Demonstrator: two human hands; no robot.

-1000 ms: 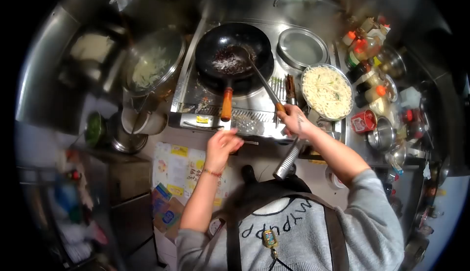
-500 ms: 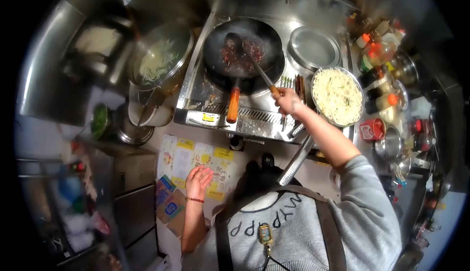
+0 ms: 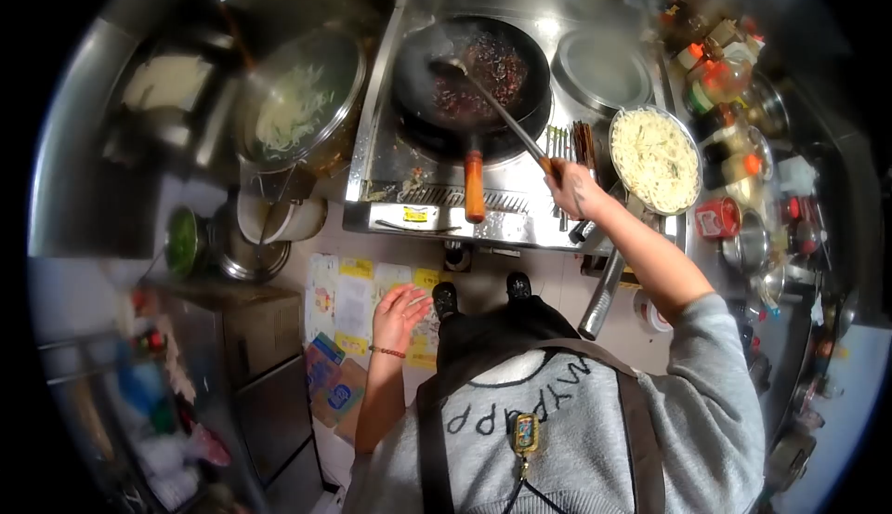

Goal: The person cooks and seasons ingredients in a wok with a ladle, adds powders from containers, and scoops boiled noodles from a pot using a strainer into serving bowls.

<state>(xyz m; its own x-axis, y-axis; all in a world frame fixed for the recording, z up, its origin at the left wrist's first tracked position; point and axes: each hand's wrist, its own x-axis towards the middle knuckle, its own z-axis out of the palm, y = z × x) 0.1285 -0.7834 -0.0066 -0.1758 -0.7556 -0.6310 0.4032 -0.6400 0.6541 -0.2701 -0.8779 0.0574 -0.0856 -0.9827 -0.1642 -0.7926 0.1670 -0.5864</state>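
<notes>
My right hand is wrapped round the wooden grip of a long ladle. The ladle's bowl rests in the left part of a black wok, among dark reddish, steaming food. The wok's orange wooden handle points towards me, and nothing grips it. Over the floor, well away from the stove, my left hand hangs palm up with its fingers apart and nothing in it. Right of the wok, near my right forearm, sits a strainer of pale noodles.
A round metal pan stands behind the noodles. Several bottles and a red tin crowd the right side. To the left is a large pot with pale strips in it. Flattened cardboard lies on the floor.
The ladle has swept the food about, and it now lies more spread out across the wok. The whole view has shifted slightly. My left hand stays raised and free.
</notes>
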